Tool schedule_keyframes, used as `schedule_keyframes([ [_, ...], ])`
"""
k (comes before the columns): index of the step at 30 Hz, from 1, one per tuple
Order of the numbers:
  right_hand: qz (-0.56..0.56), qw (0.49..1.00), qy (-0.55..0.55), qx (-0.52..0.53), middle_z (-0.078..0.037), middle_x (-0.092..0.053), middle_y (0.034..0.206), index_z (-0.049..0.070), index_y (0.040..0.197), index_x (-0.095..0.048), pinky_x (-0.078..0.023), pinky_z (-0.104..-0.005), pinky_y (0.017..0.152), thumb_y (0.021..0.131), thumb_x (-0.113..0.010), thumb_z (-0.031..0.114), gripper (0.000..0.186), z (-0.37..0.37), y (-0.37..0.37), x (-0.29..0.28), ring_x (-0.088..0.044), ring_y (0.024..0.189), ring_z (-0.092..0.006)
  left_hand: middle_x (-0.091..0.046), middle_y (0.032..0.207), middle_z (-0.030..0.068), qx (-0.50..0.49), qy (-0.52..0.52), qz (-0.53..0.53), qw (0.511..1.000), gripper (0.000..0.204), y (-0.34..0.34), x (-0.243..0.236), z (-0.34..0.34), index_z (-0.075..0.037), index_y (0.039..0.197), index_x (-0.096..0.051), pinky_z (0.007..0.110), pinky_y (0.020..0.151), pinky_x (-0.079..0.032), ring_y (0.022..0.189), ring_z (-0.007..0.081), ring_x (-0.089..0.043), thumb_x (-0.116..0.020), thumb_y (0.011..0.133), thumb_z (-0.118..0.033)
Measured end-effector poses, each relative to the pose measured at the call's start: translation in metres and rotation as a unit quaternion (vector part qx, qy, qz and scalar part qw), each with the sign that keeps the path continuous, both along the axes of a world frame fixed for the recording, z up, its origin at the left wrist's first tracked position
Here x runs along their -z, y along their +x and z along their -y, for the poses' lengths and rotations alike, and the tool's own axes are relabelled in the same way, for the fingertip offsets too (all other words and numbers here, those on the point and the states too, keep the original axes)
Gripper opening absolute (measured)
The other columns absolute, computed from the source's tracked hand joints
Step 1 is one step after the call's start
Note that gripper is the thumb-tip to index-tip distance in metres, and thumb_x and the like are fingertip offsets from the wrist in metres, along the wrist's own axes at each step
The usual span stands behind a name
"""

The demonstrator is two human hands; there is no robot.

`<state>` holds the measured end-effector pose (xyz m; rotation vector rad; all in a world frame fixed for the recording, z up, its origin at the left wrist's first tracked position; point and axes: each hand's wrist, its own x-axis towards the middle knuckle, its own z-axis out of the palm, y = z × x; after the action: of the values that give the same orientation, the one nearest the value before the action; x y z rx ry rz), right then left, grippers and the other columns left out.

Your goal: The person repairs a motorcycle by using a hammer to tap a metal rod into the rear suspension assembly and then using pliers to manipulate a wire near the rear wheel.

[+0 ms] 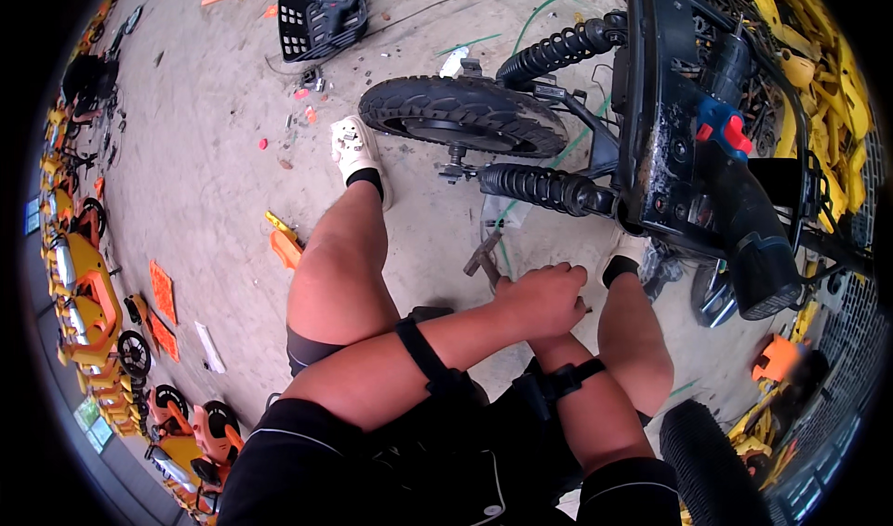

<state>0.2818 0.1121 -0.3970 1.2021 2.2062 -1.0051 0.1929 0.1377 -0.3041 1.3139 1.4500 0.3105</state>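
My left hand (pixel 549 293) is closed, crossing over my right hand and wrist; what it grips is hidden. My right hand (pixel 526 321) lies mostly beneath it, fingers out of sight. A hammer (pixel 481 258) points up-left, its handle disappearing under my hands; I cannot tell which hand holds it. Just beyond is a black scooter frame (pixel 651 107) on its side, with a treaded wheel (pixel 460 107) between two coil-spring shock absorbers (pixel 539 189). A dark cordless drill (pixel 758 214) with blue and red parts rests across the frame at the right.
My bent legs flank the hammer. A black plastic basket (pixel 321 19) sits at the top. Orange-yellow scooters (pixel 88 303) line the left edge. Yellow body panels (pixel 833 79) pile at the right. Small scraps, an orange mat (pixel 163 293) and an orange-yellow piece (pixel 284 247) lie on the concrete floor.
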Motion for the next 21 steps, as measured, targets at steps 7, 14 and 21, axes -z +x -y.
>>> schedule_keyframes([
  [7, 0.005, 1.000, -0.004, 0.000, -0.016, -0.072, 0.086, 0.004, 0.089, -0.070, -0.053, -0.0475, 0.071, 0.083, -0.062, 0.018, 0.017, 0.002, 0.006, -0.002, -0.070, 0.080, -0.0339, -0.065, 0.104, 0.0190, 0.020, 0.033, 0.005, 0.999, 0.033, -0.001, 0.009, 0.005, -0.003, 0.114, -0.060, 0.048, 0.086, -0.053, 0.097, 0.0399, -0.065, -0.062, 0.085, -0.019],
  [14, 0.002, 1.000, -0.010, -0.004, -0.016, -0.072, 0.087, 0.005, 0.089, -0.071, -0.053, -0.0476, 0.071, 0.084, -0.061, 0.017, 0.016, 0.002, 0.008, -0.002, -0.070, 0.081, -0.0339, -0.066, 0.103, 0.0197, 0.022, 0.057, -0.008, 0.998, 0.032, 0.006, 0.018, 0.009, -0.003, 0.112, -0.061, 0.048, 0.086, -0.053, 0.096, 0.0397, -0.065, -0.062, 0.085, -0.019],
  [21, 0.001, 1.000, -0.016, -0.009, -0.017, -0.072, 0.088, 0.006, 0.089, -0.071, -0.053, -0.0476, 0.072, 0.084, -0.060, 0.016, 0.015, 0.005, 0.006, -0.001, -0.071, 0.083, -0.0340, -0.066, 0.103, 0.0197, 0.026, 0.064, 0.006, 0.998, 0.032, 0.006, 0.024, 0.009, -0.003, 0.112, -0.060, 0.048, 0.086, -0.053, 0.096, 0.0401, -0.065, -0.062, 0.085, -0.019],
])
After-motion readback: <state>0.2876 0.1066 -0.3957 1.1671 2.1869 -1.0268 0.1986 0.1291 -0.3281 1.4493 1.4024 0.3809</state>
